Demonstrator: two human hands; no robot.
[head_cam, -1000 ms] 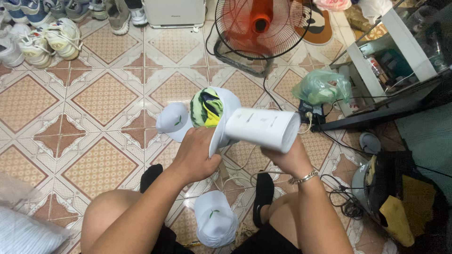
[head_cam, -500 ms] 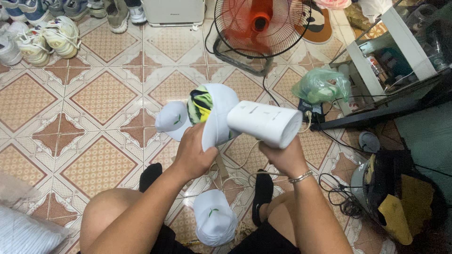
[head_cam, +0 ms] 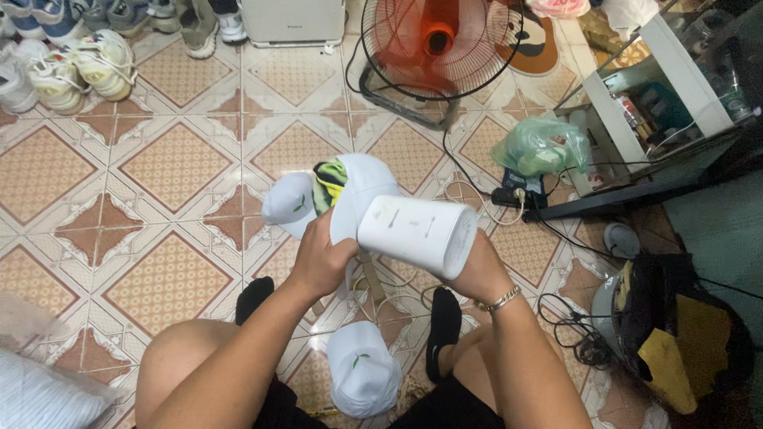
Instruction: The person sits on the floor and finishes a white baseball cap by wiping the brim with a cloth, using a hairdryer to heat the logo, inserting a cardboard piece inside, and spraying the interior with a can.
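My left hand (head_cam: 324, 258) grips a white cap (head_cam: 362, 184) from below, its green-and-black inner lining turned up and to the left. My right hand (head_cam: 475, 270) holds a white cylindrical handheld appliance (head_cam: 417, 233) lying sideways, its left end pressed against the cap. A cord hangs down from the appliance between my knees. A second white cap (head_cam: 291, 203) lies on the tiles just left of the held one. A third white cap (head_cam: 362, 369) lies on the floor between my legs.
An orange floor fan (head_cam: 435, 49) stands ahead. A green plastic bag (head_cam: 540, 148) and a power strip (head_cam: 517, 196) lie to the right, beside a shelf (head_cam: 652, 87). Several shoes (head_cam: 75, 59) line the upper left. A dark bag (head_cam: 675, 334) and cables sit at right.
The held cap and the appliance have shifted slightly left and down together; the lining now faces more to the left. Both grips are unchanged.
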